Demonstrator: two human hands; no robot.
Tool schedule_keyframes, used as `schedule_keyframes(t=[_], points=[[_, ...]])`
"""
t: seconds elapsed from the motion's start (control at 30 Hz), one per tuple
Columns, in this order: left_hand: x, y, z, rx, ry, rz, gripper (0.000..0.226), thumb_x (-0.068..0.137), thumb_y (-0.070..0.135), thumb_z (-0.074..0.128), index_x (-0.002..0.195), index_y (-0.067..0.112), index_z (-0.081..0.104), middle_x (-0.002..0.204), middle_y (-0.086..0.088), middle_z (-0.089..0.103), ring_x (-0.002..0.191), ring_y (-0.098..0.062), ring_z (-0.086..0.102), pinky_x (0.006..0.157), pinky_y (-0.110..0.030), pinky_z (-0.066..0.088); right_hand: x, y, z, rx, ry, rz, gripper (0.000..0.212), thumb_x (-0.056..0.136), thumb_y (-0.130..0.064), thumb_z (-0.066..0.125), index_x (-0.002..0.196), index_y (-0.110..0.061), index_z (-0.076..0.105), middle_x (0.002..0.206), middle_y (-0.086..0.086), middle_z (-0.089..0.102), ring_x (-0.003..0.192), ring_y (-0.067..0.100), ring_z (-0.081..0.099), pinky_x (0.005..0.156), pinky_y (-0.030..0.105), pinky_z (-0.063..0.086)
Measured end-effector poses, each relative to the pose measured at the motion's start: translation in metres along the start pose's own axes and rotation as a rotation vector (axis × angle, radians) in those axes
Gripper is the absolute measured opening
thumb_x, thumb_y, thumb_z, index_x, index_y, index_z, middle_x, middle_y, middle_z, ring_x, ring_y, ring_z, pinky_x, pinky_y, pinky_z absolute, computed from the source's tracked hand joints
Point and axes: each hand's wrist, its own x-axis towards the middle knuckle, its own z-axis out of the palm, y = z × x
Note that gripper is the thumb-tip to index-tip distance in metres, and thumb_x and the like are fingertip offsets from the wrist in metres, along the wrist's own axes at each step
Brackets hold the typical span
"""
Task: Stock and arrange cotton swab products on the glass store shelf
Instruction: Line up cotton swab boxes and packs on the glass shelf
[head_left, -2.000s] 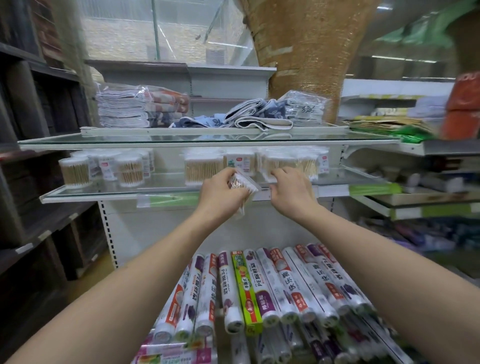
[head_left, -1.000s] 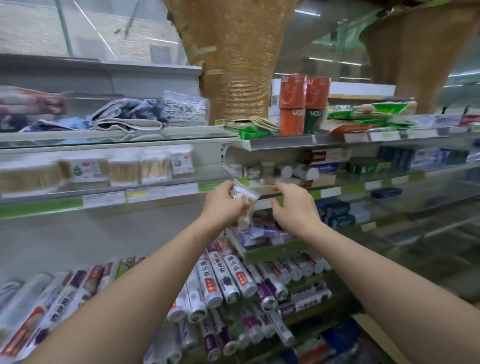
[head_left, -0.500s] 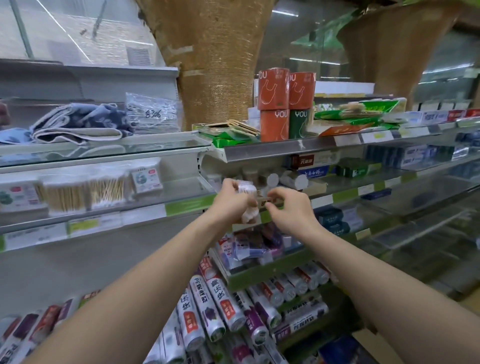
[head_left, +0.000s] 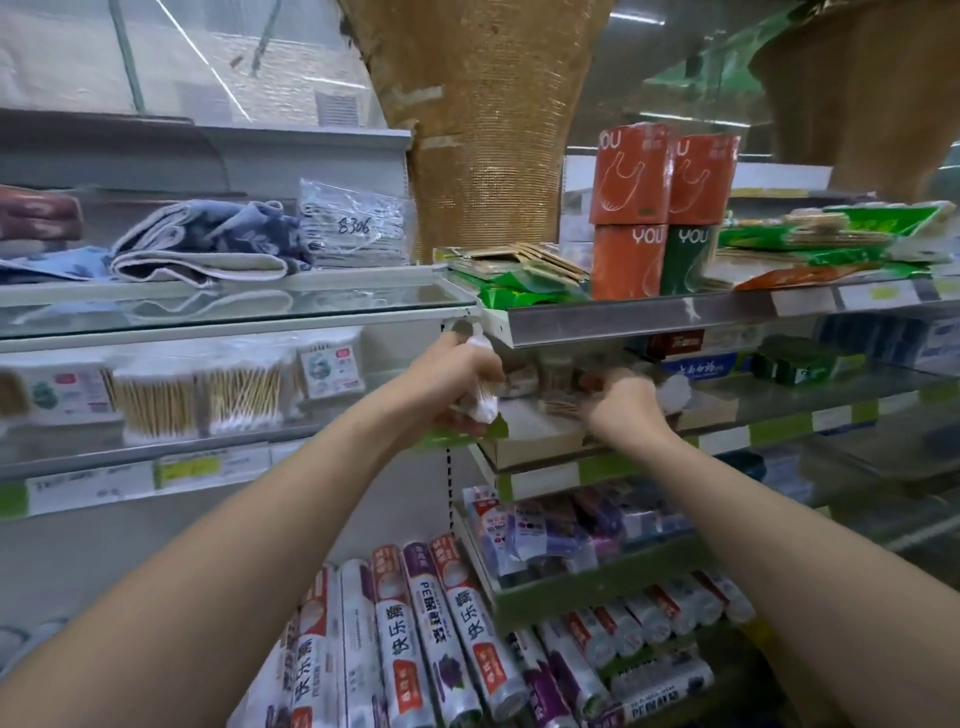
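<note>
Glass shelf (head_left: 218, 449) carries cotton swab boxes (head_left: 197, 397); upper glass shelf (head_left: 311, 306) carries folded towels (head_left: 208, 247).

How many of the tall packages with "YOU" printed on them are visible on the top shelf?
4, in two stacks of two: an orange top left package, an orange top right package, an orange bottom left package and a dark green bottom right package. More may be hidden behind.

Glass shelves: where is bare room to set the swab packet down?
Bare glass on the upper shelf, in front of the folded towels. The swab row below is packed tight. The right shelf beyond the right hand looks open, but blurred.
</note>
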Motion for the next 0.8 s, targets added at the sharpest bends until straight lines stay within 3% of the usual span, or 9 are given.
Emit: schedule_keyframes(t=[0.1,0.2,0.27,0.33,0.43,0.53,0.63,0.7,0.8], points=[[0.007,-0.003,-0.010,0.032,0.075,-0.011,0.042,0.083,0.016,0.069,0.119,0.011,0.048,0.115,-0.023,0.060,0.081,-0.031,0.068,0.055,-0.036,0.058,0.019,-0.004,0.005,-0.156,-0.057,-0.086,0.017,0.095,-0.030,0.059,0.097,-0.013,0.060,0.106,0.012,0.064,0.092,0.027,0.058,0.075,0.030,0.042],[0.012,-0.005,-0.019,0.081,0.266,-0.035,0.038,0.085,0.018,0.075,0.112,0.013,0.049,0.100,-0.013,0.060,0.076,-0.022,0.060,0.053,-0.031,0.052,0.036,-0.010,0.017,-0.228,-0.050,-0.195,0.025,0.098,-0.026,0.049,0.112,-0.013,0.065,0.120,0.012,0.066,0.109,0.032,0.061,0.081,0.032,0.043],[0.011,-0.010,-0.025,0.190,0.416,-0.027,0.047,0.080,0.036,0.083,0.104,0.014,0.049,0.091,-0.007,0.063,0.075,-0.019,0.063,0.057,-0.033,0.055,0.045,-0.010,0.026,-0.222,-0.030,-0.258,0.025,0.097,-0.025,0.048,0.110,-0.015,0.067,0.118,0.012,0.067,0.107,0.033,0.062,0.076,0.032,0.041],[0.008,-0.015,-0.032,0.299,0.517,0.008,0.071,0.067,0.052,0.089,0.117,0.017,0.053,0.096,-0.006,0.068,0.079,-0.022,0.070,0.059,-0.042,0.063,0.053,-0.009,0.032,-0.196,-0.008,-0.300,0.021,0.096,-0.024,0.048,0.102,-0.017,0.067,0.115,0.012,0.068,0.104,0.033,0.062,0.073,0.030,0.037],[-0.001,-0.019,-0.038,0.269,0.568,0.020,0.086,0.064,0.044,0.094,0.134,0.021,0.050,0.100,-0.005,0.068,0.077,-0.021,0.072,0.057,-0.045,0.063,0.062,-0.008,0.040,-0.157,0.039,-0.356,0.017,0.098,-0.023,0.048,0.088,-0.019,0.061,0.110,0.012,0.069,0.100,0.031,0.061,0.071,0.030,0.031],[-0.002,-0.019,-0.042,0.278,0.602,0.027,0.075,0.066,0.036,0.095,0.123,0.021,0.049,0.097,-0.002,0.065,0.075,-0.017,0.072,0.058,-0.038,0.063,0.068,-0.009,0.047,-0.174,0.051,-0.389,0.022,0.100,-0.027,0.046,0.095,-0.016,0.065,0.109,0.011,0.069,0.099,0.028,0.061,0.070,0.029,0.030],[0.003,-0.017,-0.046,0.362,0.654,0.012,0.049,0.075,0.044,0.085,0.102,0.016,0.055,0.095,-0.005,0.068,0.076,-0.020,0.073,0.064,-0.041,0.064,0.074,-0.011,0.047,-0.177,0.042,-0.395,0.021,0.100,-0.027,0.046,0.096,-0.019,0.065,0.112,0.011,0.069,0.103,0.029,0.061,0.070,0.028,0.029],[0.011,-0.023,-0.053,0.477,0.692,-0.017,0.046,0.071,0.052,0.070,0.103,0.020,0.061,0.101,-0.010,0.069,0.081,-0.026,0.072,0.071,-0.043,0.063,0.079,-0.011,0.047,-0.176,0.051,-0.391,0.020,0.100,-0.027,0.045,0.087,-0.021,0.059,0.109,0.011,0.069,0.096,0.028,0.060,0.069,0.028,0.029],[0.008,-0.025,-0.059,0.684,0.745,-0.026,0.041,0.080,0.039,0.067,0.113,0.014,0.063,0.106,-0.014,0.067,0.094,-0.035,0.067,0.084,-0.041,0.059,0.090,-0.004,0.051,-0.189,0.053,-0.393,0.021,0.100,-0.027,0.044,0.083,-0.021,0.055,0.107,0.011,0.068,0.082,0.023,0.051,0.069,0.030,0.031]])
